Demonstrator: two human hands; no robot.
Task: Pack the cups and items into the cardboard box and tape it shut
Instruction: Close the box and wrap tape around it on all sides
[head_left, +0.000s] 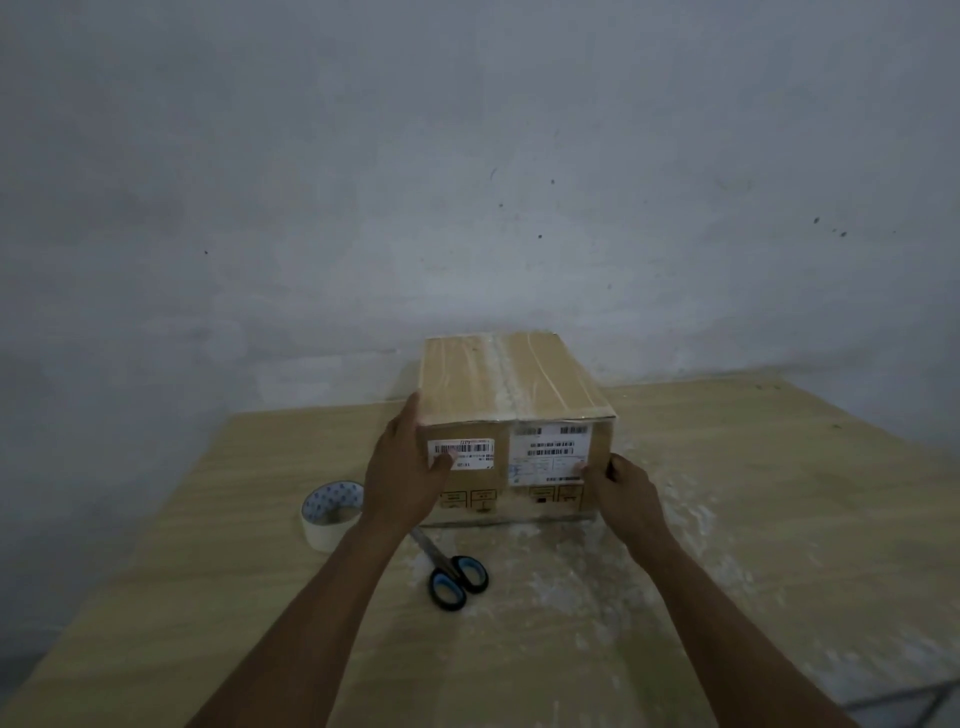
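A closed cardboard box (511, 382) stands on the wooden table, its flaps down and a strip of clear tape running along the top seam. White barcode labels are stuck on its near face. My left hand (402, 467) holds the box's left near corner, thumb across a label and fingers round the left side. My right hand (626, 486) grips the lower right near corner, thumb on the front. A roll of tape (327, 514) lies left of the box. Black and blue scissors (454, 574) lie in front of it. No cups are visible.
The table (779, 493) has a whitish scuffed patch in front and to the right of the box. A grey wall rises just behind the box. The table's left edge runs diagonally past the tape roll.
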